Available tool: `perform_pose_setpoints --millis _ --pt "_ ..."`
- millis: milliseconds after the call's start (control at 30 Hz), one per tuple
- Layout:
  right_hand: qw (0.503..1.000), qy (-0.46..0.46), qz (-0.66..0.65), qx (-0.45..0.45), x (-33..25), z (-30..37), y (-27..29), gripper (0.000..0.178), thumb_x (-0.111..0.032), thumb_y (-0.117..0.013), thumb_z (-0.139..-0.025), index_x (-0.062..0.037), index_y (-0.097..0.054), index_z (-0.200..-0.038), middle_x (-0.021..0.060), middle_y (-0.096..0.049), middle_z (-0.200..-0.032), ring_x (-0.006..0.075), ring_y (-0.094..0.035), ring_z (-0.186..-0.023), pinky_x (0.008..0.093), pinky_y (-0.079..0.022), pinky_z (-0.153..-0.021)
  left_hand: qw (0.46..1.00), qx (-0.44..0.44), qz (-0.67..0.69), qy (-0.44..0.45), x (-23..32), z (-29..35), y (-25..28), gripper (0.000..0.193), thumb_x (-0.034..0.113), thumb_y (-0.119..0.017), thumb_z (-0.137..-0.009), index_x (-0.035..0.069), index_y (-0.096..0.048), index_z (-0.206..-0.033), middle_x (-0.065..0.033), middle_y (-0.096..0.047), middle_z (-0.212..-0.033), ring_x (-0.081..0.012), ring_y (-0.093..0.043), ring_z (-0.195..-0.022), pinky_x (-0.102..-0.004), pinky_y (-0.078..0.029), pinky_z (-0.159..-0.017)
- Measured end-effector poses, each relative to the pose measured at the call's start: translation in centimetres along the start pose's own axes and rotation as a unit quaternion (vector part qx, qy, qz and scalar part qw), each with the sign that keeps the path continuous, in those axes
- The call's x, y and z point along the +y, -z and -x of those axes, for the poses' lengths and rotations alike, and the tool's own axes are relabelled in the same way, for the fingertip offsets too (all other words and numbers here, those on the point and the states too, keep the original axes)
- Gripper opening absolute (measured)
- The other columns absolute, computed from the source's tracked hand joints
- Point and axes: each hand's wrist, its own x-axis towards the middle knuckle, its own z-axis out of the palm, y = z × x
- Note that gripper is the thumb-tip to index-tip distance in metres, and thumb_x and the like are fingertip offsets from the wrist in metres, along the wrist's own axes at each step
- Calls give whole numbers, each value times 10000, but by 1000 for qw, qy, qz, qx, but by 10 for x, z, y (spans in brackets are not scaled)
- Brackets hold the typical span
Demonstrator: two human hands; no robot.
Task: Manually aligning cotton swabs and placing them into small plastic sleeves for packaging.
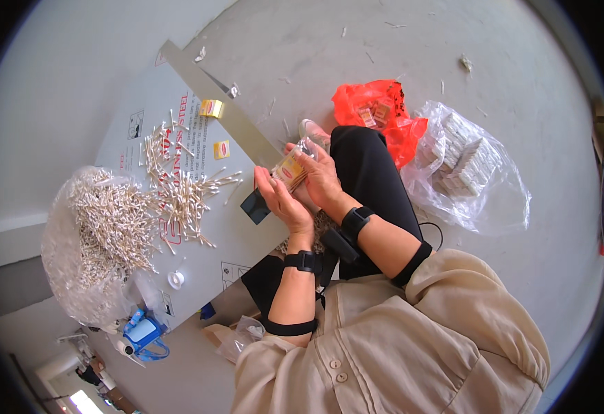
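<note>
A small clear plastic packet with a yellow label [289,169] is held between my two hands above the table's right edge. My right hand [324,181] closes on its right side, fingers bent over the top. Along its left side my left hand [285,200] presses with fingers fairly straight. What lies inside the packet is hard to make out. Loose cotton swabs [195,200] are scattered over the table [243,241] to the left. Two small yellow cards or boxes, one [211,108] near the far edge and another [221,150] closer, lie beyond the swabs.
A large clear bag [60,255] spills many swabs at left. Near my left hand lies a dark flat rectangle [255,207]. A white round roll [176,279] and blue bag [144,334] are nearer. On the floor are a red bag [412,141] and clear bag [509,200] of white bundles.
</note>
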Motion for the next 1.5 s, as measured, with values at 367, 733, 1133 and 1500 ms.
perform_pose_setpoints --millis 367,733,1133,1500 --pt "999 -11 -20 46 -15 -2 3 460 13 -650 -853 1 -495 -1285 141 -629 -1201 257 -596 -1117 402 -480 -977 1000 24 -10 5 0 6 0 713 433 -409 -1004 -64 -202 -1470 -278 -221 -1510 -337 -242 -1416 -429 -207 -1159" --pt "962 -31 234 -134 -33 -31 13 311 -182 -581 -959 23 -613 -1192 111 -677 -1055 198 -639 -979 317 -504 -871 1000 -8 -1 1 6 7 0 696 418 -373 -1020 -93 -198 -1459 -300 -210 -1509 -340 -231 -1423 -425 -189 -1166" --pt "999 -41 -32 -7 -21 -11 4 498 43 -658 -847 34 -469 -1308 173 -643 -1150 278 -625 -1106 396 -518 -943 1000 8 19 11 6 8 -2 697 425 -371 -1020 -82 -190 -1462 -278 -211 -1512 -333 -238 -1419 -426 -189 -1169" --pt "999 -14 38 23 -11 1 -12 506 176 -602 -777 36 -466 -1245 196 -612 -1192 294 -606 -1134 425 -502 -977 998 -17 55 33 8 8 -8 699 429 -383 -1016 -66 -187 -1469 -250 -198 -1527 -316 -210 -1433 -425 -175 -1178"
